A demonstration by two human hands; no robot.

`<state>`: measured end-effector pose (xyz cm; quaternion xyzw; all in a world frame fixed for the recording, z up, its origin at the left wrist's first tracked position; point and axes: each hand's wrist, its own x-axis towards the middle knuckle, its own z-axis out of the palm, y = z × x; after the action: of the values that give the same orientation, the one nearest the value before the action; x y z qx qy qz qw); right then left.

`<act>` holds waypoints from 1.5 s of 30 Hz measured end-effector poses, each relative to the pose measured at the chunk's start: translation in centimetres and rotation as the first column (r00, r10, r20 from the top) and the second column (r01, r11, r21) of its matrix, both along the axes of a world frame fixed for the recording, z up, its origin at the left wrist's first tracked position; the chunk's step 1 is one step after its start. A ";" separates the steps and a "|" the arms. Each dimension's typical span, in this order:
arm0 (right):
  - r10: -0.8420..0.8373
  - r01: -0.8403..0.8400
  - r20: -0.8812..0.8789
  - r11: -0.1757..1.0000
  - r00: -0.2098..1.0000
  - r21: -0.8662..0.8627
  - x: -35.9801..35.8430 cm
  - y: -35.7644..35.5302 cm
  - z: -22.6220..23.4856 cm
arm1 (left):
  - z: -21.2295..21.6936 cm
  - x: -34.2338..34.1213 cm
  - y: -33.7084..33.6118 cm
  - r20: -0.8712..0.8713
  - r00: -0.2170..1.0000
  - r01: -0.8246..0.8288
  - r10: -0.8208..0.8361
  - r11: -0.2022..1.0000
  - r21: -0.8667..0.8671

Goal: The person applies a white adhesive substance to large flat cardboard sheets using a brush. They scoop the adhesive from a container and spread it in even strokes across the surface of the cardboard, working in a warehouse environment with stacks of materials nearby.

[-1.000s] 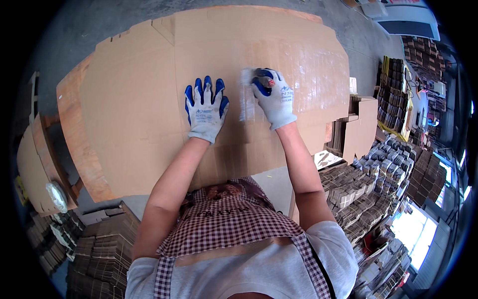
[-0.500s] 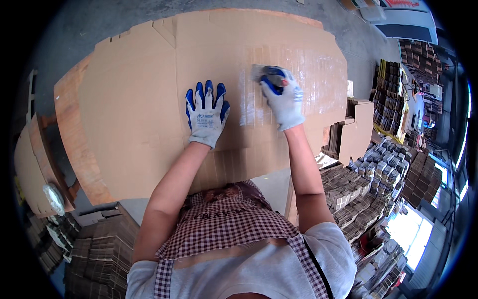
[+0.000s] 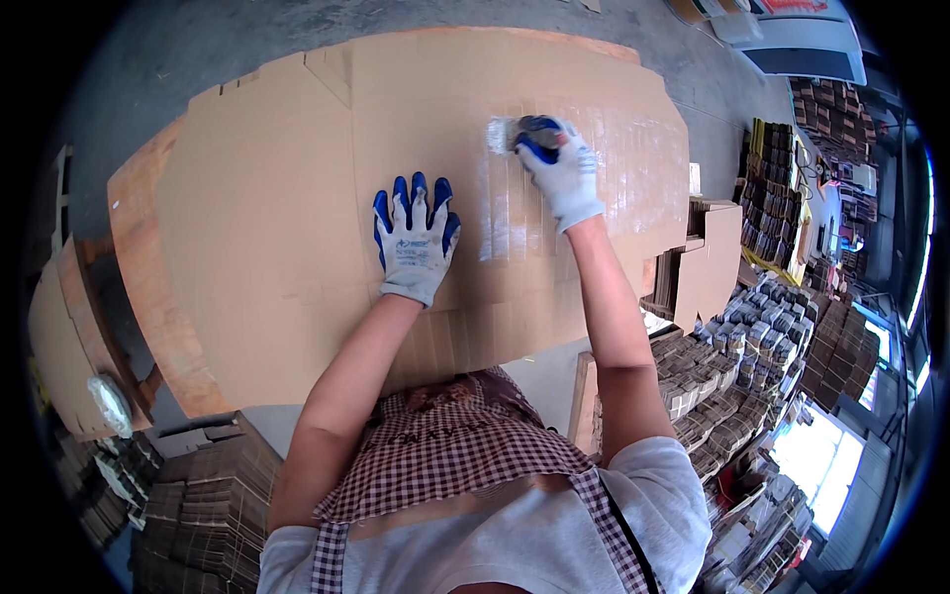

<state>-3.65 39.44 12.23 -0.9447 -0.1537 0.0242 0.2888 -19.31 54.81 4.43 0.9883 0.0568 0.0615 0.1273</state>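
Note:
A big brown cardboard sheet lies flat before me. My left hand, in a white glove with blue fingertips, rests on it palm down, fingers spread and holding nothing. Farther off and to the right, my right hand, gloved alike, is curled round a small dark grey object. Its kind is mostly hidden by the fingers. The object is at the upper left end of a patch of shiny, whitish streaks running in bands over the cardboard's right half.
Under the cardboard, a wooden board shows at the left and far edges. Folded cardboard stands close at the right, with stacks of bundled cardboard nearer me. More stacks fill the lower left. Concrete floor lies beyond the board.
My right hand has shifted slightly away from me with the grey object, uncovering a whitish patch to its left. The left hand lies spread, a little lower in the picture.

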 end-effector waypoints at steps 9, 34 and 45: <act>-0.032 0.037 -0.077 0.997 0.997 0.062 0.8 2.2 0.7 | 0.1 -0.2 0.3 -0.012 1.000 0.023 -0.024 1.000 -0.020; -0.404 0.486 -0.271 0.732 0.874 0.477 1.5 2.8 -1.2 | 0.1 -0.3 0.4 -0.066 0.997 0.024 -0.026 0.999 -0.041; -0.217 0.216 0.089 0.976 0.972 0.020 2.3 3.1 -1.1 | 0.4 -0.2 0.3 -0.095 0.995 0.038 -0.041 0.999 -0.034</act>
<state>-1.38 42.57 11.15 -0.9544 -0.0627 -0.0509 0.2873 -19.47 55.12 4.87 0.9889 0.0441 0.0106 0.1417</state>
